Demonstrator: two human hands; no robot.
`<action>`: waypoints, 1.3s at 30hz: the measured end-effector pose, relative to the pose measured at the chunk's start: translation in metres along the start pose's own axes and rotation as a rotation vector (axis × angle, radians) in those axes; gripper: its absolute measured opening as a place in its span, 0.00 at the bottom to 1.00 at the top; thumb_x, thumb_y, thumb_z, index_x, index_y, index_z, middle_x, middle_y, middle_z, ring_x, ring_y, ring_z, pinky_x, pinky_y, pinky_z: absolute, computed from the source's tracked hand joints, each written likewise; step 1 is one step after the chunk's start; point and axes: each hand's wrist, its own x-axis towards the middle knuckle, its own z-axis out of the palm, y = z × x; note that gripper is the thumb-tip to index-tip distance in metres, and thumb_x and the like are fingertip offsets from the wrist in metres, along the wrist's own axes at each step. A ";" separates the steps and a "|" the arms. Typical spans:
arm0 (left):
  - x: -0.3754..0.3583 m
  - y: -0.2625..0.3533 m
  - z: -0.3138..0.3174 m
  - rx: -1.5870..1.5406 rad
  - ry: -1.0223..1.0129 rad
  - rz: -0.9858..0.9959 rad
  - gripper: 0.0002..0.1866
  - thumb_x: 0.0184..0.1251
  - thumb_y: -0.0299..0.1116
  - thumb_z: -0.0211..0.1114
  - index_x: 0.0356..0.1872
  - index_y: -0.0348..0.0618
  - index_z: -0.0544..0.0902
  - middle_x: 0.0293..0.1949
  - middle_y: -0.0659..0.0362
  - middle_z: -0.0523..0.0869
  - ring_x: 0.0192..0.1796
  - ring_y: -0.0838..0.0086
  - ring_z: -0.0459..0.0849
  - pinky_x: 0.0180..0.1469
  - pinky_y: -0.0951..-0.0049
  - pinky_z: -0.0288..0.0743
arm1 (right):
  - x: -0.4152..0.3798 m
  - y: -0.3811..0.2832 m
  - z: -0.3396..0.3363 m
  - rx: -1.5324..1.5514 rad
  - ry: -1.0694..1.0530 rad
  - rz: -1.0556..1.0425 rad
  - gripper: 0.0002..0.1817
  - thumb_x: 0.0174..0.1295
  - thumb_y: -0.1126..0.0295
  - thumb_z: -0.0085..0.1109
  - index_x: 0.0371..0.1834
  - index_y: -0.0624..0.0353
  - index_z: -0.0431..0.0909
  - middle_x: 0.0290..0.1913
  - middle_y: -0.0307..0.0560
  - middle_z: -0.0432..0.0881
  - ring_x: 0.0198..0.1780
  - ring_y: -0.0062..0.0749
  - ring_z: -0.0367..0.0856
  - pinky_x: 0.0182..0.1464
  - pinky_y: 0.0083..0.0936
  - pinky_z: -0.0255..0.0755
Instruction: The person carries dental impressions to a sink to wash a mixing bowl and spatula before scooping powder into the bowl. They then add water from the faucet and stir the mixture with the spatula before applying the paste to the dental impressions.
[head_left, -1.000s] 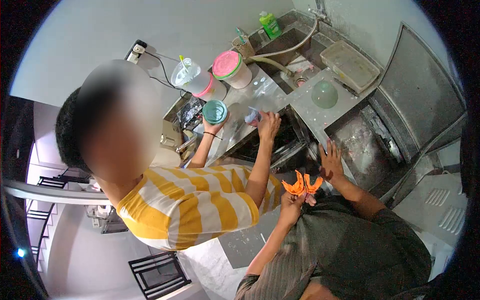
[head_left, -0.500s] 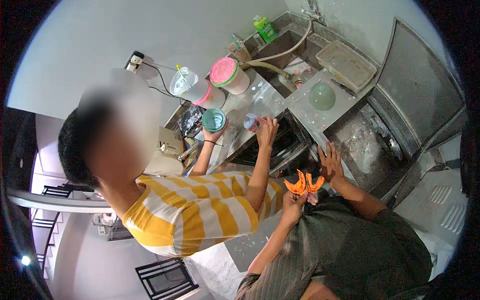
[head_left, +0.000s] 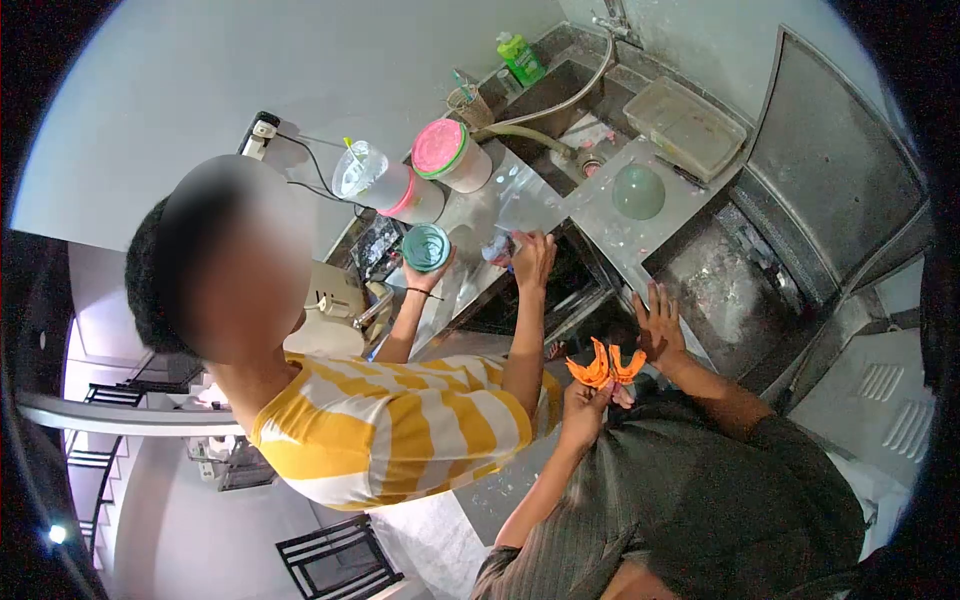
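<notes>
My left hand [head_left: 586, 410] is closed, pinching two orange horseshoe-shaped dental impressions [head_left: 606, 364] by their lower ends in front of my dark shirt. My right hand [head_left: 660, 328] holds nothing; its fingers are spread and rest at the counter's front edge. At my left stands a co-worker in a yellow-and-white striped shirt [head_left: 400, 430]. One of that person's hands supports a green mixing bowl [head_left: 426, 247]. The other holds a small, blurred translucent cup [head_left: 497, 249] over the counter.
Along the wall stand a pink-lidded tub [head_left: 452, 155] and a clear container [head_left: 367, 176]. A sink with a hose [head_left: 540, 133], a green soap bottle [head_left: 520, 58], a plastic tray [head_left: 685, 127] and an upturned pale green bowl [head_left: 638, 191] lie farther right. A dusty recessed basin [head_left: 715, 280] is beside my right hand.
The view has shifted slightly. The co-worker's head has moved a little, and the small cup has turned in their hand. My hands keep their positions.
</notes>
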 end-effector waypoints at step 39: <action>-0.001 0.002 -0.001 -0.006 0.021 -0.016 0.09 0.75 0.27 0.53 0.42 0.31 0.78 0.31 0.52 0.86 0.32 0.71 0.85 0.37 0.71 0.79 | 0.003 0.000 0.021 -0.093 -0.019 0.006 0.48 0.60 0.49 0.53 0.78 0.57 0.41 0.77 0.68 0.39 0.76 0.63 0.43 0.72 0.58 0.45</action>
